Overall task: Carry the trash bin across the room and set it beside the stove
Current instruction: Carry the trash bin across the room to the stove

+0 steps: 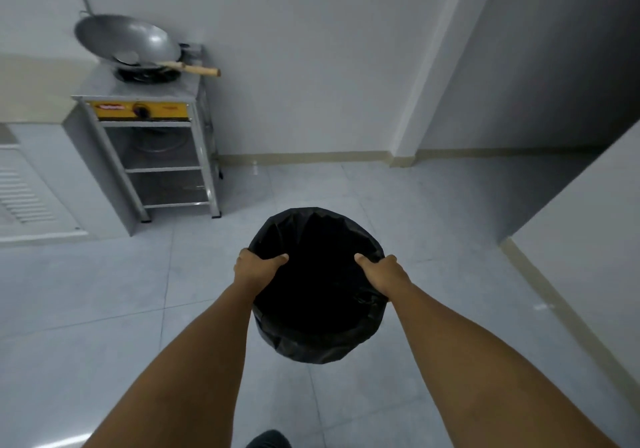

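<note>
A round trash bin (317, 295) lined with a black bag hangs in front of me above the tiled floor, its dark inside facing up. My left hand (254, 267) grips its left rim, thumb inside. My right hand (381, 272) grips the right rim the same way. The stove (145, 111), a metal stand with a yellow control panel and one burner, stands at the upper left against the wall. The bin is to the right of the stove and nearer to me, apart from it.
A large steel wok (128, 40) with a wooden handle sits on the burner. A grey cabinet with a louvred door (31, 191) adjoins the stove's left side. A white wall corner (588, 222) juts in at right. Bare floor tiles (294, 184) lie between stove and back wall.
</note>
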A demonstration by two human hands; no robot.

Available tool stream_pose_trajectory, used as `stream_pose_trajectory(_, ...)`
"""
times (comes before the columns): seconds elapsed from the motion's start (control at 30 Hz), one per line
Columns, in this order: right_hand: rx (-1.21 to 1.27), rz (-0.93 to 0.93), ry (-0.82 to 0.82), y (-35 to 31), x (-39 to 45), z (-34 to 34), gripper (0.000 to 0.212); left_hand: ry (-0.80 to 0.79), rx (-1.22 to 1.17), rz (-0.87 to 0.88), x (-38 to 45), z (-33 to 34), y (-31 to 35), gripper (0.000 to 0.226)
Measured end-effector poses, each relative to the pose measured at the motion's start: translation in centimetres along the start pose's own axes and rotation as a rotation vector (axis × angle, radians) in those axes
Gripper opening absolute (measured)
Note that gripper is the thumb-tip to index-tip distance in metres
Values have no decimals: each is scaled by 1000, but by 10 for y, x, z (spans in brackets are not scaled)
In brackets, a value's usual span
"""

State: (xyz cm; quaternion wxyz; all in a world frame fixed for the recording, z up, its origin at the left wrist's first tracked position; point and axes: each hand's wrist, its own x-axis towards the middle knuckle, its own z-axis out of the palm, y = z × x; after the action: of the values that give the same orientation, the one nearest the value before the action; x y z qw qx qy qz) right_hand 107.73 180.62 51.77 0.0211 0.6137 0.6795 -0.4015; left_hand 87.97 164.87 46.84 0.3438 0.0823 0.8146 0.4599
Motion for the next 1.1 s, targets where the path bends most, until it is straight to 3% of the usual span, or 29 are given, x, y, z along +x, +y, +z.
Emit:
stream_pose_trajectory(0.53,-83,-81,-121,-196,186,44,93,94,-94,-61,212,-47,78,97)
stream_pose_trajectory(0.8,-90,-106,-121,-282,270,53,91,71,-113,-68,317,-64,126,131)
stream_pose_trajectory(1.0,-106,-107,-140,-340,352,65,90,92,-118,-84,406,-58,161,102)
stream_pose_trajectory(1.1,-123,-106,-172,-369,396,73,89,99,-138,-113,453,-55,172,116)
